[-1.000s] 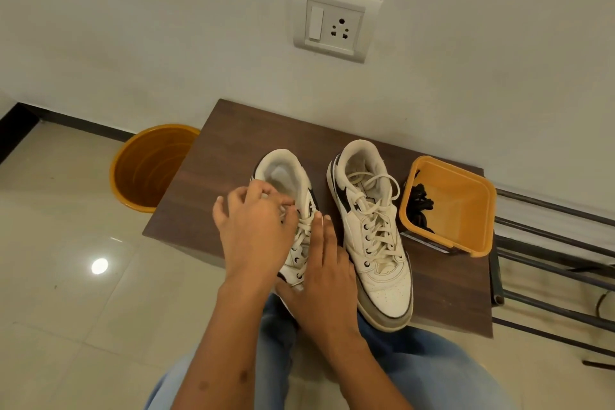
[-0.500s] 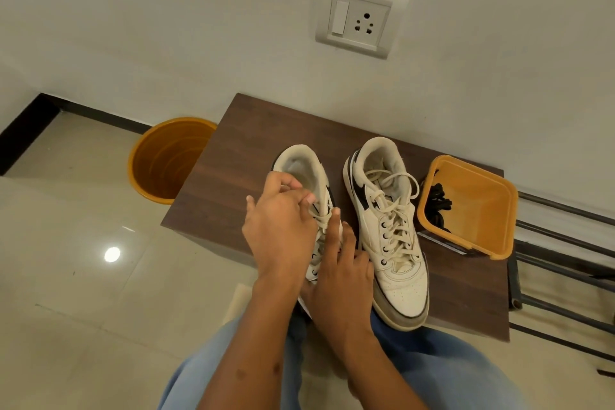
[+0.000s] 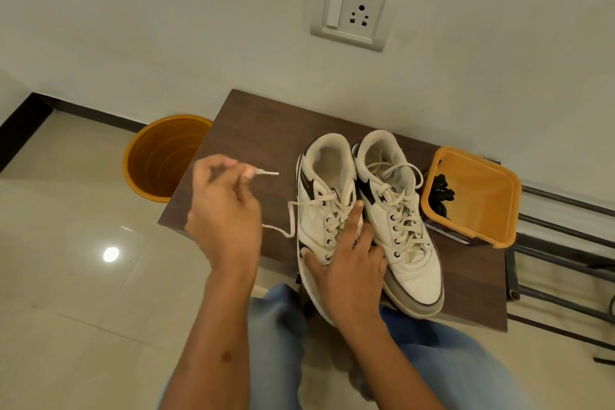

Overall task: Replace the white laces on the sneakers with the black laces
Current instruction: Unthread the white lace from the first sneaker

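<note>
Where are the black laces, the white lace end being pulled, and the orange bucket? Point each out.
black laces (image 3: 440,191), head view, on the dark bundle inside the orange container.
white lace end (image 3: 268,173), head view, on the tip sticking out past the left hand's fingers.
orange bucket (image 3: 145,185), head view, on its inner wall.

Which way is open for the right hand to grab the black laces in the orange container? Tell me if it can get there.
Probably yes. The right hand rests on the left sneaker; the black laces lie in the open, lidless orange container. Only the right sneaker stands between, low enough to reach over.
</note>
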Tool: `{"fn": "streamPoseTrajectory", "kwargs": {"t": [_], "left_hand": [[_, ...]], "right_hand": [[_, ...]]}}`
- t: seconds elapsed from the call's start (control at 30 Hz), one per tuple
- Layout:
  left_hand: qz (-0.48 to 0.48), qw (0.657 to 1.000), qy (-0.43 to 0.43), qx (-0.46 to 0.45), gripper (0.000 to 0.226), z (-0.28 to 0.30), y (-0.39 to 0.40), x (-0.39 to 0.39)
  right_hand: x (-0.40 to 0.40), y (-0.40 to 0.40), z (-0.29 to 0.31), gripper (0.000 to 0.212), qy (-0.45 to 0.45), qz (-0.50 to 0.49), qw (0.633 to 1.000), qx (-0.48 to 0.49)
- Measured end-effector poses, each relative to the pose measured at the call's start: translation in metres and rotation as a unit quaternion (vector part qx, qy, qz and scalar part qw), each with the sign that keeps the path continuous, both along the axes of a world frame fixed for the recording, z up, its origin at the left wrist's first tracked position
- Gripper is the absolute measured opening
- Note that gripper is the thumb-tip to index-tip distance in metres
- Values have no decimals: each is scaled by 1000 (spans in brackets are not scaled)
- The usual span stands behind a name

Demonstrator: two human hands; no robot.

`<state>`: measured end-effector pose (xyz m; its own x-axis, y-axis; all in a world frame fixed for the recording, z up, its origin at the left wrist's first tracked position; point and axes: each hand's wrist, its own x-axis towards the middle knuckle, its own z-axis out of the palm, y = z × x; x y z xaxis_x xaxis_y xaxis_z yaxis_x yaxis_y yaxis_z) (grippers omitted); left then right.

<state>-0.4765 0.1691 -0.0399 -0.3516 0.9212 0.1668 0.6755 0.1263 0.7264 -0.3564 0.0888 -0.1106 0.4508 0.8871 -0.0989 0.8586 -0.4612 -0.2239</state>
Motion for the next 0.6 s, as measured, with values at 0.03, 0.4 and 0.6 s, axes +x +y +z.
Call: {"fn": "streamPoseTrajectory", "kwargs": {"t": [0.03,0.4,0.6], "left_hand": [[-10,999,1,-39,12,-4,1,-5],[-271,952,-11,-143,45,-19,3,14],[-316,935,36,-158,42,-28,3,21]], "right_hand": [[1,1,1,116,0,0,1000,-3],[8,2,18,94,100,14,995,11],[15,13,31,63,95,36,987,125]]}}
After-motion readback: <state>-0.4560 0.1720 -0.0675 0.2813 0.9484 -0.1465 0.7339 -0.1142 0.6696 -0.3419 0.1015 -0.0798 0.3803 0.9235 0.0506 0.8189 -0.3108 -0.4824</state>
